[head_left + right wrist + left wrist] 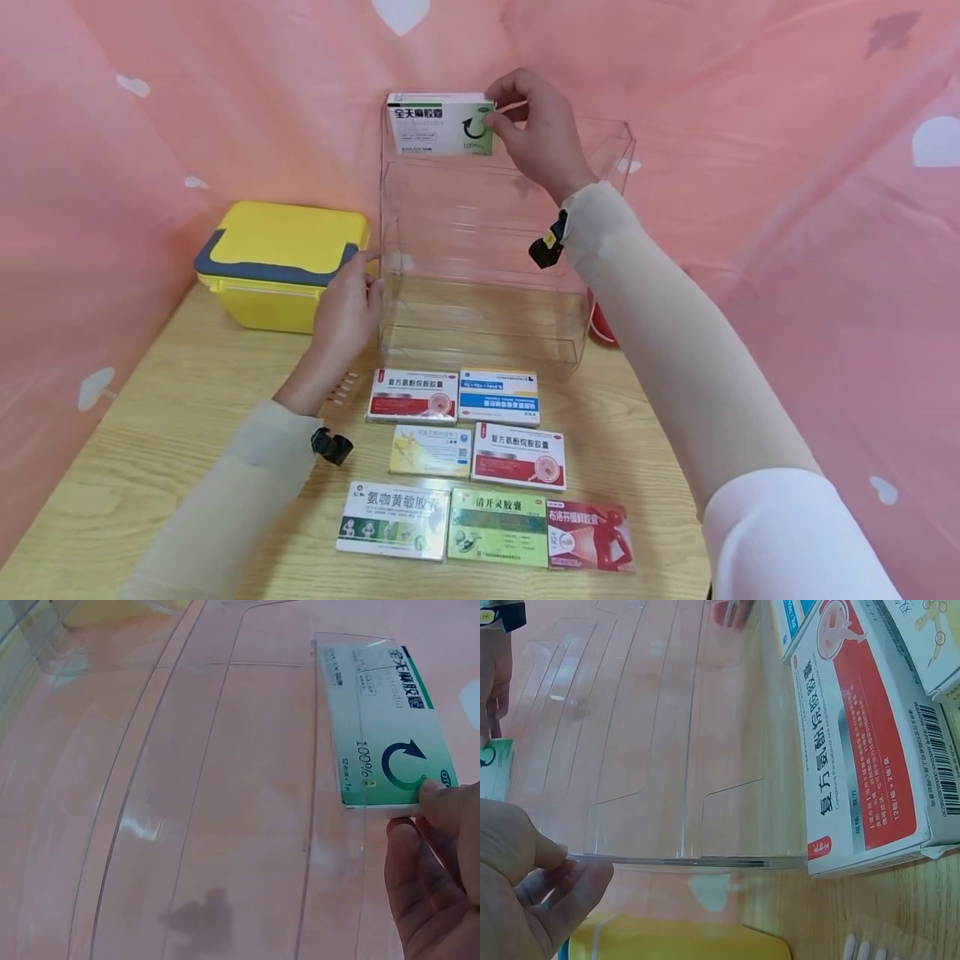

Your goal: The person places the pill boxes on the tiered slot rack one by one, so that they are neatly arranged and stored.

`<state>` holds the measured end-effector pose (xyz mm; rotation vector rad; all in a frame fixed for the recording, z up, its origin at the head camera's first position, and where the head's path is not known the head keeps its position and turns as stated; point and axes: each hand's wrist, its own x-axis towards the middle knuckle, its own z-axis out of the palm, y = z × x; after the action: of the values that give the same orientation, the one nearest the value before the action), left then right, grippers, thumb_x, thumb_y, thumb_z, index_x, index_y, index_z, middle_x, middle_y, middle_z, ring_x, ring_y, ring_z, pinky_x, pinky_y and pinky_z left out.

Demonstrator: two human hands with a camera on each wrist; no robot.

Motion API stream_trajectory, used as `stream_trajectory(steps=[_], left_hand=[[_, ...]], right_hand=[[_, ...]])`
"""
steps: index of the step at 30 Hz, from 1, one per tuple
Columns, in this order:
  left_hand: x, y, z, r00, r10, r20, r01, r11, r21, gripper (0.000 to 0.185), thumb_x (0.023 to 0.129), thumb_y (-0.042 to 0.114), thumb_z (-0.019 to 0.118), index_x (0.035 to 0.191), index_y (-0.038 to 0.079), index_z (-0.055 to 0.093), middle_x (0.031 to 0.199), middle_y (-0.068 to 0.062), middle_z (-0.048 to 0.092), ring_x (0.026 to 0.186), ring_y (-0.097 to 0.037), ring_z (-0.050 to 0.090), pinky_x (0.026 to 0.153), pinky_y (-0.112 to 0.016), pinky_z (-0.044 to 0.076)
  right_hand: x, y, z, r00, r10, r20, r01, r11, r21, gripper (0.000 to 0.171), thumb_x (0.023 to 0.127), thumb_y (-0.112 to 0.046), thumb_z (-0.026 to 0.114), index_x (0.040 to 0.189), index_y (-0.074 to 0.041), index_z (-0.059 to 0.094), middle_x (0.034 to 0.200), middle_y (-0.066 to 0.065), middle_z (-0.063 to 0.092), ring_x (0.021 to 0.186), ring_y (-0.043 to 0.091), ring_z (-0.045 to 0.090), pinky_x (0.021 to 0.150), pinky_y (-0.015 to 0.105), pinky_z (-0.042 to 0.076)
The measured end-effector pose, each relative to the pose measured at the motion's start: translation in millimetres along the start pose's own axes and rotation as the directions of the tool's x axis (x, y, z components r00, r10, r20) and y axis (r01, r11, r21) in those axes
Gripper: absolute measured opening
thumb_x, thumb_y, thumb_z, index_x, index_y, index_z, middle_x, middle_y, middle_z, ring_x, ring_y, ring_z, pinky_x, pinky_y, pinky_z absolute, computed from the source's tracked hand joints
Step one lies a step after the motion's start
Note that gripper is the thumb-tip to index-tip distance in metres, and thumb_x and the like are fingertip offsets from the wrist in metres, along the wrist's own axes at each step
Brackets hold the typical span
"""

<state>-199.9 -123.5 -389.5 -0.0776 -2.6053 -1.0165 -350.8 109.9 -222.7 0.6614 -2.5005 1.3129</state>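
Note:
A clear acrylic display rack (480, 340) with stepped tiers stands on the wooden table. At its top left, a white and green medicine box (427, 133) is upright in the top tier, behind the clear front lip. My right hand (546, 137) pinches that box by its right end, thumb in front, as the right wrist view also shows. Lower down, my left hand (347, 304) pinches the rack's left side edge between thumb and fingers. In the left wrist view that hand (525, 877) is beside the rack's edge, with part of the green box (495, 769) visible.
Several medicine boxes lie in rows before the rack, including a red and white box (412, 396), a green box (498, 529) and a pink box (590, 537). A yellow lidded container (288, 237) stands left. Something red (602, 327) shows behind the rack's right side.

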Motion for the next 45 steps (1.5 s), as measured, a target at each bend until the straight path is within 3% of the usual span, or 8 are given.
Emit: stream_trajectory(steps=[15,19,23,27,31,36,42,45], left_hand=[[-3.6,2.2,4.3,1.0,0.004,0.017,-0.003,1.0,-0.024,0.047,0.101,0.007,0.062,0.145,0.001,0.047,0.096,-0.011,0.059,0.077,-0.025,0.058,0.06,-0.037,0.048],[-4.7,2.5,5.1,1.0,0.011,0.024,-0.01,0.999,-0.034,0.047,0.102,0.007,0.062,0.146,0.001,0.046,0.097,-0.011,0.059,0.079,-0.025,0.058,0.062,-0.037,0.049],[-5.9,0.7,0.7,1.0,0.016,0.018,-0.015,1.0,-0.027,0.046,0.102,0.009,0.06,0.146,0.001,0.047,0.098,-0.012,0.06,0.08,-0.026,0.059,0.064,-0.038,0.049],[-7.7,-2.8,-5.6,1.0,0.012,0.008,-0.012,1.0,-0.023,0.046,0.103,0.009,0.059,0.147,0.002,0.047,0.098,-0.013,0.06,0.08,-0.027,0.058,0.064,-0.039,0.048],[-9.3,-6.8,-9.9,1.0,0.011,-0.004,-0.012,1.0,-0.018,0.046,0.103,0.008,0.058,0.147,0.003,0.046,0.098,-0.014,0.06,0.081,-0.028,0.058,0.064,-0.039,0.048],[-10.3,-8.7,-10.9,1.0,0.002,-0.011,-0.002,1.0,-0.007,0.047,0.103,0.007,0.059,0.147,0.003,0.046,0.097,-0.014,0.059,0.08,-0.028,0.058,0.063,-0.039,0.048],[-9.8,-6.4,-11.0,1.0,-0.011,0.015,0.011,1.0,-0.005,0.048,0.103,0.008,0.059,0.149,0.004,0.045,0.098,-0.014,0.06,0.083,-0.027,0.058,0.065,-0.039,0.049],[-9.8,-5.1,-10.3,1.0,-0.01,0.013,0.01,1.0,-0.012,0.048,0.103,0.008,0.058,0.149,0.004,0.045,0.098,-0.014,0.06,0.082,-0.028,0.058,0.065,-0.039,0.048]], right_hand=[[-19.3,6.1,-8.5,0.999,0.027,-0.022,-0.029,0.997,-0.07,0.025,0.101,-0.021,0.063,0.125,-0.014,0.064,0.129,-0.004,0.057,0.11,0.013,0.059,0.09,0.027,0.048],[-63.1,18.5,-17.0,0.998,-0.037,-0.049,0.038,0.999,0.004,0.025,0.102,-0.023,0.064,0.122,-0.007,0.066,0.121,0.0,0.063,0.101,0.017,0.061,0.083,0.03,0.051],[-141.1,44.7,-17.5,0.994,-0.015,0.112,0.006,0.997,0.08,0.017,0.101,-0.023,0.066,0.111,-0.009,0.069,0.1,0.005,0.067,0.087,0.023,0.061,0.07,0.033,0.052],[-221.7,78.0,-7.1,0.935,0.135,0.329,-0.127,0.991,-0.047,0.013,0.099,-0.023,0.069,0.11,-0.015,0.071,0.097,0.001,0.068,0.084,0.02,0.063,0.07,0.034,0.055],[-270.1,100.9,8.6,0.866,0.287,0.41,-0.225,0.955,-0.192,0.02,0.097,-0.02,0.073,0.114,-0.01,0.073,0.102,-0.002,0.069,0.09,0.018,0.063,0.078,0.037,0.054],[-292.0,111.5,27.0,0.82,0.411,0.399,-0.313,0.905,-0.289,0.035,0.094,-0.026,0.076,0.125,-0.012,0.07,0.109,-0.001,0.069,0.091,0.017,0.064,0.077,0.035,0.056],[-298.4,114.4,38.5,0.819,0.438,0.371,-0.345,0.892,-0.291,0.057,0.088,-0.028,0.082,0.138,-0.011,0.061,0.113,0.002,0.067,0.09,0.018,0.063,0.075,0.032,0.056],[-300.9,113.6,37.1,0.8,0.476,0.364,-0.409,0.878,-0.249,0.06,0.086,-0.026,0.085,0.139,-0.012,0.06,0.118,0.003,0.064,0.092,0.021,0.062,0.073,0.032,0.056]])
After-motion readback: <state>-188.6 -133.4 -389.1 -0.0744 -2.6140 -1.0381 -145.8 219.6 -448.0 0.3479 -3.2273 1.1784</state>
